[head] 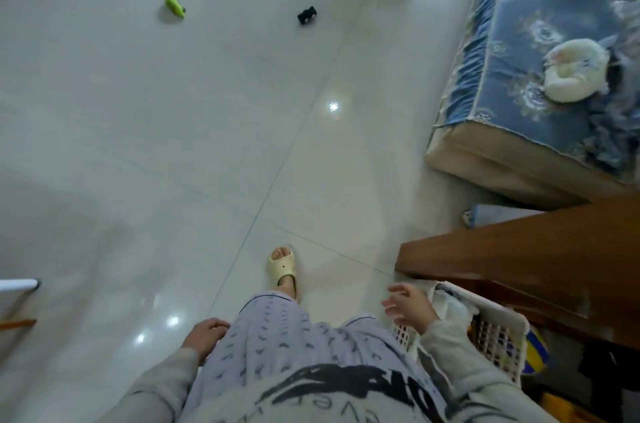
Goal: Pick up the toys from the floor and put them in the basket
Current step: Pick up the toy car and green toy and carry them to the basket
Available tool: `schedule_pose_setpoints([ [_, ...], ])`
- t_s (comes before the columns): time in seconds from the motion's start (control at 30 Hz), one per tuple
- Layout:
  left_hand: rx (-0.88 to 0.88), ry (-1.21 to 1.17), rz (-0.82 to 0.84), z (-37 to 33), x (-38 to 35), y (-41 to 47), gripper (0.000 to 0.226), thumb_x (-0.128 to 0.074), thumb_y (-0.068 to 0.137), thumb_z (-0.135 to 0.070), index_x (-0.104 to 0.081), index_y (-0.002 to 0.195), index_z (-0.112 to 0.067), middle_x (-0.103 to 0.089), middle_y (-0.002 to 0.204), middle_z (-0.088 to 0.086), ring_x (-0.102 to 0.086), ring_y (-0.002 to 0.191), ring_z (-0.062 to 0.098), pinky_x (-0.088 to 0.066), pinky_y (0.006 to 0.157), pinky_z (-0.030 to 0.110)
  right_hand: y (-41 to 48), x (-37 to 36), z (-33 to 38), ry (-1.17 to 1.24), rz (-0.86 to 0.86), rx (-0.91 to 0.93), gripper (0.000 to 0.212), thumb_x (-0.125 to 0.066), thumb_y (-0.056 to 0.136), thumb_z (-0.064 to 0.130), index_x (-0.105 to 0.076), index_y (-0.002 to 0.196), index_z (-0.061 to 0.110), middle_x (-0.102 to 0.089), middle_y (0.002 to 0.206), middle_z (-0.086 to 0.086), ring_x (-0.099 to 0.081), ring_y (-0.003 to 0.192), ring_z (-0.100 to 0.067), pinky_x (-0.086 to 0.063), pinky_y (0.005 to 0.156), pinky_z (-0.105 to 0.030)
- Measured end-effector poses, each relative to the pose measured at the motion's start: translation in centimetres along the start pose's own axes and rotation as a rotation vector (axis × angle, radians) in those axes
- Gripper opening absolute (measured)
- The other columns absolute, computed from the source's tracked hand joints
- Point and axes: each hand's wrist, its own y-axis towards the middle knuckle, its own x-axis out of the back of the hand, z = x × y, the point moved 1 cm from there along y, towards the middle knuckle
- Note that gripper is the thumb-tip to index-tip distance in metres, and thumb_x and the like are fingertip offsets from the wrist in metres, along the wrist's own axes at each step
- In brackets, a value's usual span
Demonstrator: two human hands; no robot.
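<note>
Two small toys lie far ahead on the pale tiled floor: a lime-green toy (175, 6) at the upper left and a black toy (307, 15) to its right. A white slatted basket (498, 329) stands at my lower right, beside the wooden furniture, with something white and other items inside. My right hand (410, 306) hovers just left of the basket's rim, fingers spread, holding nothing. My left hand (206, 336) hangs by my left thigh with fingers loosely curled, and nothing is visible in it.
A blue floral sofa (540, 76) fills the upper right, with a white plush thing (575, 69) on its seat. A brown wooden table (540, 256) juts in at the right. My slippered foot (282, 268) steps forward. A white object's edge (17, 284) shows at the left.
</note>
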Motion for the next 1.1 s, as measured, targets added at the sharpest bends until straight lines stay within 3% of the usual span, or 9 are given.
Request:
schedule_pose_setpoints([
  [0.07,-0.031,0.058,0.029,-3.6,2.0,1.0,0.013,-0.05,0.087,0.0,-0.062,0.086,-0.005,-0.06,0.094,0.013,-0.051,0.08,0.025,-0.038,0.069,0.025,0.6,-1.0,2.2,0.0,0.005,-0.027,0.03,-0.041,0.093,0.002,-0.049,0.122,-0.001,-0.061,0.091,-0.015,-0.054,0.068,-0.02,-0.038,0.058,-0.027],
  [0.17,-0.079,0.118,0.1,-10.2,4.6,1.9,0.012,-0.049,0.089,-0.005,-0.058,0.095,-0.011,-0.058,0.094,0.009,-0.051,0.064,0.018,-0.033,0.058,0.022,1.3,-1.9,5.0,-0.007,-0.001,-0.043,0.032,-0.042,0.092,0.003,-0.048,0.123,0.001,-0.062,0.093,-0.016,-0.055,0.069,-0.022,-0.039,0.058,-0.027],
  [0.43,-0.265,0.032,0.126,-25.9,8.0,3.8,0.017,-0.048,0.09,-0.006,-0.056,0.104,-0.012,-0.058,0.1,0.008,-0.053,0.068,0.014,-0.036,0.059,0.022,4.1,-1.2,9.4,0.013,-0.074,-0.163,0.037,-0.041,0.094,-0.003,-0.043,0.13,-0.007,-0.055,0.074,-0.011,-0.052,0.064,-0.024,-0.038,0.052,-0.029],
  [0.63,-0.205,-0.005,0.143,-31.9,7.8,6.9,0.018,-0.047,0.091,-0.003,-0.056,0.103,-0.013,-0.058,0.095,0.006,-0.054,0.065,0.013,-0.037,0.056,0.022,8.7,1.4,16.7,0.07,-0.068,-0.182,0.036,-0.042,0.092,-0.008,-0.045,0.128,-0.014,-0.054,0.072,-0.011,-0.049,0.06,-0.024,-0.037,0.052,-0.031],
  [0.83,-0.087,0.014,0.064,-37.3,8.3,10.0,0.018,-0.045,0.089,0.0,-0.056,0.098,-0.012,-0.058,0.094,0.008,-0.05,0.063,0.016,-0.032,0.057,0.021,14.7,5.9,28.9,0.214,-0.067,-0.105,0.03,-0.043,0.091,-0.003,-0.049,0.121,-0.002,-0.059,0.076,-0.016,-0.054,0.072,-0.029,-0.042,0.06,-0.033],
  [1.03,-0.03,-0.071,-0.037,-41.7,8.3,12.1,0.024,-0.045,0.082,0.01,-0.062,0.079,-0.007,-0.06,0.081,0.012,-0.048,0.071,0.023,-0.034,0.058,0.021,18.4,9.0,40.7,0.048,0.005,0.041,0.02,-0.047,0.091,0.002,-0.052,0.11,0.007,-0.063,0.077,-0.01,-0.056,0.064,-0.021,-0.041,0.056,-0.025],
  [1.1,-0.002,-0.101,-0.052,-43.3,8.6,12.9,0.027,-0.045,0.083,0.013,-0.061,0.07,-0.005,-0.059,0.076,0.012,-0.045,0.064,0.022,-0.031,0.057,0.021,19.5,9.4,43.9,0.001,0.012,0.073,0.019,-0.047,0.09,0.001,-0.053,0.107,0.009,-0.064,0.076,-0.009,-0.056,0.062,-0.019,-0.04,0.055,-0.023],
])
